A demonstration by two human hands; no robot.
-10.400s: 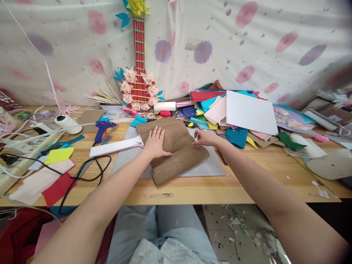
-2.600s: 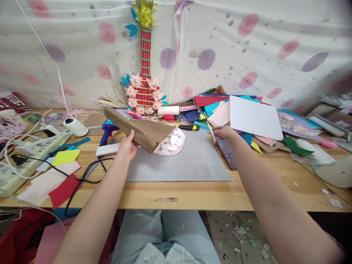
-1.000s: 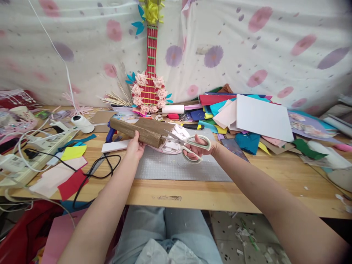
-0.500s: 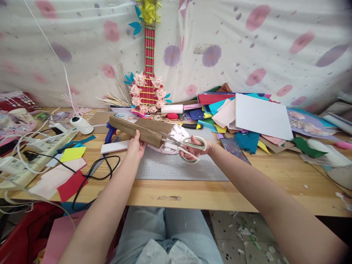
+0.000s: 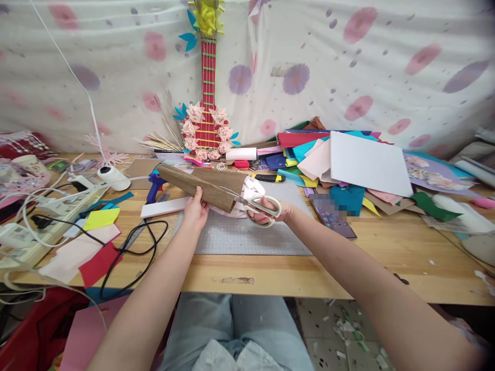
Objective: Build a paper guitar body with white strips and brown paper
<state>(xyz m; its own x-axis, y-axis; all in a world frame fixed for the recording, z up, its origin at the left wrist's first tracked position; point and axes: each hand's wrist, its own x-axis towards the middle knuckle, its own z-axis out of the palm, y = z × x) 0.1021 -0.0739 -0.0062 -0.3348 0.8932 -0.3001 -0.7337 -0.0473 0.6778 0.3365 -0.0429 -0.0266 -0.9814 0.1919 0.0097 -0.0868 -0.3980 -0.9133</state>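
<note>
My left hand (image 5: pixel 196 210) is closed on a folded sheet of brown wood-grain paper (image 5: pixel 193 186), thumb on top. In my right hand (image 5: pixel 266 210) is a pair of scissors (image 5: pixel 275 207) with pale grey-green handles, fingers through the loops. Their blades point left and lie at the right end of the brown paper; part of them is hidden by it. Behind and under the paper are white pieces (image 5: pixel 252 188), partly covered. Below everything lies a grey cutting mat (image 5: pixel 247 239).
A blue glue gun (image 5: pixel 155 186) and a white strip (image 5: pixel 164 207) are at left, near a black cable (image 5: pixel 154 242) and a power strip (image 5: pixel 50 226). A paper-flower guitar (image 5: pixel 209 123) stands behind. A phone (image 5: pixel 332 219), a yellow-black cutter (image 5: pixel 270 178) and a white board (image 5: pixel 369 162) are at right.
The scissors and my right hand have moved left, the blades now further along the brown paper. The paper's right end has tilted lower, and my left hand has shifted slightly right.
</note>
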